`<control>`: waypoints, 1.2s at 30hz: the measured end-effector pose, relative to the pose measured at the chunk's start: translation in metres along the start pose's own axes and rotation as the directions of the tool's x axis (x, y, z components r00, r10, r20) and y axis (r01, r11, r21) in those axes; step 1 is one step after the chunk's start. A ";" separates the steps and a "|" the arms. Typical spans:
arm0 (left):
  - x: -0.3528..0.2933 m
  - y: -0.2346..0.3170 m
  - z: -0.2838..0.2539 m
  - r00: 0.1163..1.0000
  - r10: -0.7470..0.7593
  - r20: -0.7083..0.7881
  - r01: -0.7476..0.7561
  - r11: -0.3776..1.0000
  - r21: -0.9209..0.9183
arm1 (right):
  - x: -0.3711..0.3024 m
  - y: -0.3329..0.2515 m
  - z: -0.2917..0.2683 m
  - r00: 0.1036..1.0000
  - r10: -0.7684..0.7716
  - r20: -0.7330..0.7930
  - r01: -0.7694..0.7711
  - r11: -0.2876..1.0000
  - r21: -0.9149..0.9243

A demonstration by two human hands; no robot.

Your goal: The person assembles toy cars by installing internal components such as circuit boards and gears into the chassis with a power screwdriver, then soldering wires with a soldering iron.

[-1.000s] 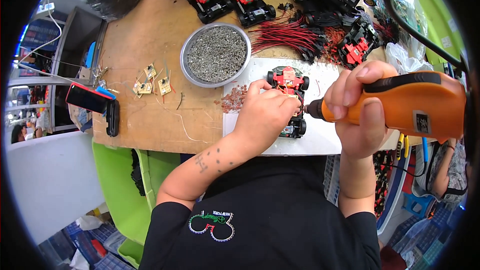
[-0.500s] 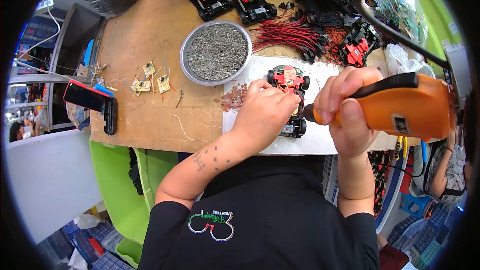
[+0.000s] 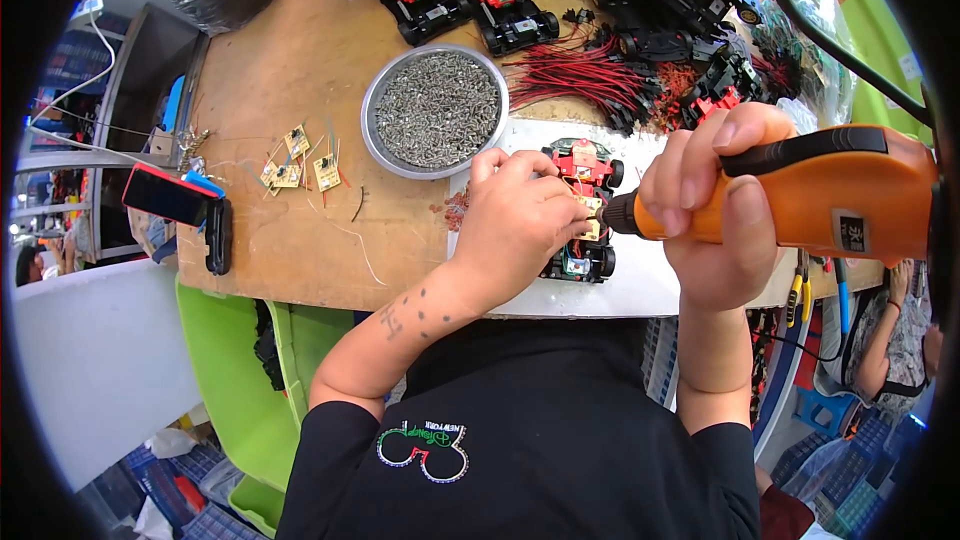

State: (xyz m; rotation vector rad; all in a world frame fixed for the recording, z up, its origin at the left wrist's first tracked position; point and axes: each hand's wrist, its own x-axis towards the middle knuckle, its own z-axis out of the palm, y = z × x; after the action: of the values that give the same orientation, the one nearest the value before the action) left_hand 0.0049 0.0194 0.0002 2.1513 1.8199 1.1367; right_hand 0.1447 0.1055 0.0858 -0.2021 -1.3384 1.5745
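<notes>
A toy car chassis point(image 3: 588, 170), black with red parts, lies on a white sheet point(image 3: 660, 280) in front of me. A small yellowish circuit board point(image 3: 592, 205) sits in its middle. My left hand point(image 3: 515, 220) rests over the chassis's left side, thumb and fingertips pinched together at the board; what they hold, if anything, is hidden. My right hand point(image 3: 715, 215) is wrapped round an orange electric screwdriver point(image 3: 835, 190) with a black chuck. The tool lies nearly level, its tip pointing left at the board, close to my left fingertips.
A round metal bowl point(image 3: 367, 110) full of screws stands beyond my left hand. Loose circuit boards point(image 3: 327, 172) and a phone point(image 3: 170, 195) on a stand are at the left. Red and black wires point(image 3: 575, 78) and more car chassis point(image 3: 510, 20) lie at the back. Pliers point(image 3: 798, 295) hang at the right.
The screwdriver and my right hand have shifted slightly right and up. Its tip now sits by the board, and more of the board shows beside my left fingertips.
</notes>
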 end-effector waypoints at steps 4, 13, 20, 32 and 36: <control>0.000 -0.006 0.001 1.000 0.008 0.005 -0.008 1.000 0.008 | 0.000 0.001 -0.002 0.995 0.061 0.082 -0.057 0.997 -0.052; 0.000 -0.015 0.001 1.000 -0.014 -0.018 0.015 0.999 0.031 | 0.003 0.009 -0.001 0.994 0.050 0.094 -0.045 0.998 -0.054; 0.001 -0.014 0.001 1.000 -0.010 -0.019 0.011 0.999 0.052 | 0.003 0.011 -0.003 0.995 0.013 0.104 -0.009 0.999 -0.035; -0.004 -0.007 0.012 0.983 -0.151 -0.108 0.141 0.985 -0.103 | 0.001 0.009 -0.004 0.994 0.033 0.107 -0.029 0.999 -0.038; -0.006 -0.008 0.016 0.990 -0.101 -0.103 0.092 0.992 -0.088 | 0.000 0.011 -0.007 0.996 0.016 0.092 -0.011 0.999 -0.053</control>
State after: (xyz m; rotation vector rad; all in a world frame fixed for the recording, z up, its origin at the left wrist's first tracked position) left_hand 0.0077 0.0225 -0.0182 1.9703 1.8608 1.3041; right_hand 0.1433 0.1118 0.0745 -0.1725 -1.4535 1.5774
